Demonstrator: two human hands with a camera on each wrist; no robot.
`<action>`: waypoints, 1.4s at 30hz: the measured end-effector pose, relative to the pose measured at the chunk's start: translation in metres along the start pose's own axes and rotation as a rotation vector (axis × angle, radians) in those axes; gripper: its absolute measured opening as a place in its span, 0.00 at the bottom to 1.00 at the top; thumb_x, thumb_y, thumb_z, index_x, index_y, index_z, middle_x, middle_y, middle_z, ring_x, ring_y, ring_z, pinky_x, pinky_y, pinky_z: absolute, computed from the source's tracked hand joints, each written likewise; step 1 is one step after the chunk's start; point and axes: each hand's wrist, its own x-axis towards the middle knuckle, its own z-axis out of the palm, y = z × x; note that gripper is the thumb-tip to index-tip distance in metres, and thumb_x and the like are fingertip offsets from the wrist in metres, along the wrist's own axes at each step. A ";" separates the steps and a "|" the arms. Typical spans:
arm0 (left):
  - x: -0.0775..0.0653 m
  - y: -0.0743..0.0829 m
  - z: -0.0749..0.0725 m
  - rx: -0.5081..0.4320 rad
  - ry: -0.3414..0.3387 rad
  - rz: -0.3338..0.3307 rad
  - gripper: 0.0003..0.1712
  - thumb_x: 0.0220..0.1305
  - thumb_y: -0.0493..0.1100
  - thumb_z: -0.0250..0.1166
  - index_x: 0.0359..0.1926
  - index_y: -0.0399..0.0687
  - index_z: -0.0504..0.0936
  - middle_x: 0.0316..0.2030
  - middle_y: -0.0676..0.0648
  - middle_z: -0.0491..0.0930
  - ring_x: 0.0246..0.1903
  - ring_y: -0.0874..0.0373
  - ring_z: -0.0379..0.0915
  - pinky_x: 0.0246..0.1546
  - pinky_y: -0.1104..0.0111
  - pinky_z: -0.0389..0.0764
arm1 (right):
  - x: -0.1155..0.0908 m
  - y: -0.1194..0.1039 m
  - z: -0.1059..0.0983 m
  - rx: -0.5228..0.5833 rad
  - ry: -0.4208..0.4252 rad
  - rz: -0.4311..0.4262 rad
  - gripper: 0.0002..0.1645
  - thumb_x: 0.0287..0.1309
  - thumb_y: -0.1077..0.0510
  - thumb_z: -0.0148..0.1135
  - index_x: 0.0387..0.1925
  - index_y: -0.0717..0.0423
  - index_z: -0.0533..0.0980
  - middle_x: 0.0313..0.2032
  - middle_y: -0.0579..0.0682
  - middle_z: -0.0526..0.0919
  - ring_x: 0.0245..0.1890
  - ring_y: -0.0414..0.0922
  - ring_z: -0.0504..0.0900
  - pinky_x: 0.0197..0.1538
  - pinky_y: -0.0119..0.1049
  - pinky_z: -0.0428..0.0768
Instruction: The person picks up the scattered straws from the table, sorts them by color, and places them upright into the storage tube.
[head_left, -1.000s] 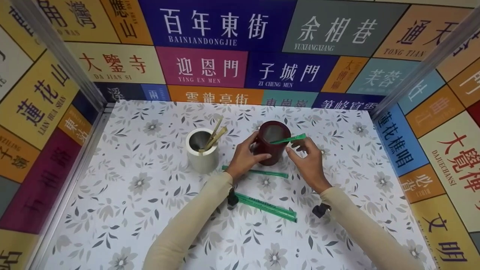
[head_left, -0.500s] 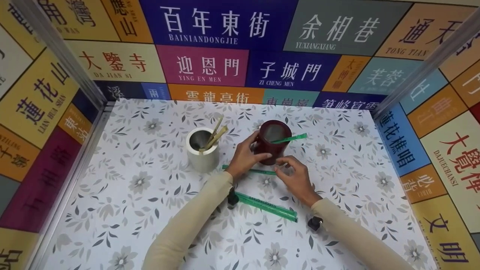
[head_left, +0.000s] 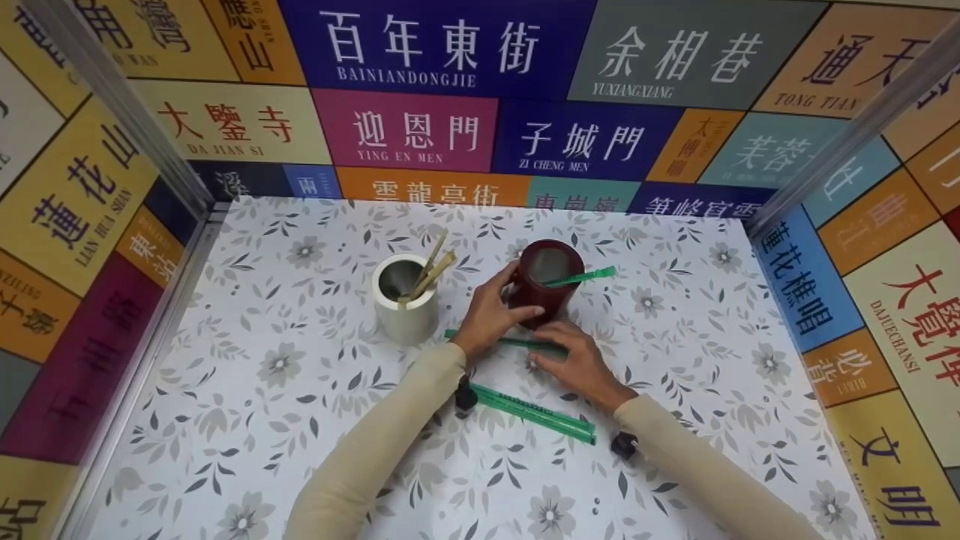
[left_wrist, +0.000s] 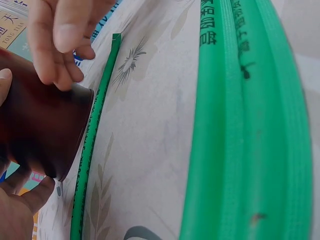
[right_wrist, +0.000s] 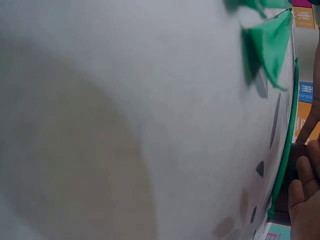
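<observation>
My left hand [head_left: 487, 319] grips a dark red cup [head_left: 552, 301] from its left side. A green wrapped straw [head_left: 596, 274] leans in the cup and pokes out over the right rim. In front of the cup lies another green straw [head_left: 517, 343] in a printed wrapper. My right hand [head_left: 577, 361] hovers over this straw's right end, with relaxed fingers. In the left wrist view, the right hand's fingers [left_wrist: 65, 30] hang beside the cup, apart from the straw [left_wrist: 90, 145]. Nearer me lie several wrapped green straws [head_left: 532, 412] side by side.
To the left of the red cup stands a cream-white cylindrical holder [head_left: 405, 319] with a few thin tan sticks [head_left: 431, 279] in it. A flowered cloth [head_left: 285, 442] covers the table. Printed sign panels [head_left: 420, 135] wall in the back and both sides.
My right hand has left the straw leaning in the cup and come down and to the left, to the straw in front of it. The left hand keeps its place on the cup.
</observation>
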 end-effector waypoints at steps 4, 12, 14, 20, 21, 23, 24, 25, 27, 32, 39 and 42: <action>0.000 0.000 0.000 0.003 0.007 -0.001 0.58 0.62 0.47 0.86 0.86 0.47 0.64 0.74 0.46 0.77 0.73 0.56 0.73 0.75 0.63 0.76 | 0.004 -0.001 0.002 -0.097 -0.070 -0.023 0.19 0.62 0.63 0.83 0.53 0.63 0.89 0.55 0.60 0.88 0.60 0.55 0.84 0.68 0.41 0.80; 0.000 0.000 -0.001 -0.010 0.010 -0.009 0.58 0.61 0.48 0.86 0.86 0.48 0.65 0.73 0.46 0.78 0.73 0.57 0.73 0.75 0.65 0.75 | 0.009 0.001 0.007 -0.222 -0.121 -0.101 0.17 0.62 0.64 0.81 0.52 0.63 0.88 0.55 0.60 0.87 0.59 0.56 0.84 0.64 0.51 0.84; 0.000 0.000 -0.001 -0.013 0.010 -0.009 0.58 0.61 0.48 0.86 0.86 0.48 0.64 0.74 0.47 0.77 0.73 0.57 0.72 0.75 0.65 0.75 | 0.009 0.002 0.007 -0.247 -0.126 -0.122 0.16 0.62 0.65 0.81 0.51 0.64 0.88 0.55 0.60 0.87 0.58 0.56 0.84 0.62 0.52 0.84; 0.000 0.000 -0.002 0.013 0.010 0.007 0.57 0.62 0.48 0.86 0.86 0.47 0.64 0.75 0.45 0.76 0.73 0.56 0.73 0.74 0.65 0.76 | 0.010 0.003 0.006 -0.263 -0.154 -0.103 0.12 0.64 0.64 0.81 0.48 0.61 0.89 0.51 0.57 0.87 0.55 0.53 0.83 0.60 0.51 0.84; 0.000 0.000 -0.002 0.017 0.009 0.010 0.57 0.62 0.48 0.86 0.86 0.46 0.64 0.75 0.45 0.76 0.73 0.55 0.73 0.74 0.65 0.77 | 0.010 0.003 0.005 -0.268 -0.159 -0.097 0.11 0.64 0.63 0.81 0.47 0.61 0.90 0.50 0.56 0.87 0.54 0.53 0.83 0.59 0.50 0.84; 0.000 0.000 -0.002 0.024 0.003 0.012 0.57 0.63 0.49 0.85 0.86 0.46 0.64 0.75 0.45 0.76 0.73 0.55 0.73 0.73 0.65 0.77 | 0.009 0.001 0.004 -0.274 -0.176 -0.079 0.08 0.65 0.62 0.80 0.44 0.59 0.90 0.47 0.54 0.86 0.52 0.52 0.82 0.57 0.50 0.84; 0.000 0.000 -0.002 0.023 0.002 0.013 0.57 0.63 0.49 0.85 0.86 0.46 0.64 0.75 0.45 0.76 0.73 0.55 0.73 0.74 0.65 0.77 | 0.009 0.001 0.003 -0.283 -0.186 -0.071 0.06 0.66 0.61 0.80 0.43 0.59 0.90 0.46 0.53 0.86 0.52 0.52 0.82 0.56 0.50 0.84; 0.000 -0.001 -0.002 0.022 0.001 0.011 0.57 0.63 0.49 0.85 0.86 0.47 0.64 0.75 0.45 0.76 0.74 0.55 0.72 0.74 0.65 0.77 | 0.009 -0.001 0.002 -0.290 -0.197 -0.059 0.06 0.67 0.60 0.79 0.42 0.59 0.90 0.45 0.52 0.86 0.51 0.52 0.82 0.56 0.50 0.85; 0.000 -0.001 -0.002 0.016 0.000 0.004 0.57 0.63 0.49 0.85 0.86 0.47 0.64 0.75 0.45 0.76 0.74 0.55 0.72 0.74 0.65 0.77 | 0.009 -0.003 0.000 -0.301 -0.228 -0.035 0.04 0.68 0.60 0.78 0.40 0.57 0.91 0.44 0.51 0.86 0.50 0.51 0.82 0.55 0.50 0.85; 0.000 0.000 -0.001 0.001 0.002 -0.008 0.57 0.62 0.48 0.86 0.85 0.47 0.65 0.74 0.45 0.77 0.73 0.55 0.73 0.74 0.63 0.76 | 0.005 -0.007 -0.011 -0.304 -0.280 0.016 0.02 0.70 0.60 0.77 0.40 0.52 0.93 0.43 0.46 0.87 0.49 0.46 0.82 0.55 0.47 0.85; 0.001 0.000 0.000 -0.005 0.006 -0.014 0.58 0.61 0.46 0.86 0.85 0.44 0.64 0.74 0.43 0.77 0.73 0.53 0.73 0.75 0.62 0.76 | -0.009 -0.012 -0.040 -0.214 -0.286 0.037 0.04 0.68 0.61 0.76 0.42 0.52 0.92 0.41 0.41 0.86 0.45 0.40 0.81 0.50 0.40 0.85; 0.001 0.000 0.002 -0.003 0.003 -0.013 0.58 0.61 0.44 0.86 0.86 0.43 0.63 0.75 0.42 0.76 0.74 0.52 0.73 0.75 0.62 0.76 | -0.015 -0.012 -0.052 -0.159 -0.275 0.011 0.05 0.68 0.64 0.74 0.42 0.55 0.92 0.40 0.44 0.88 0.44 0.42 0.81 0.48 0.41 0.85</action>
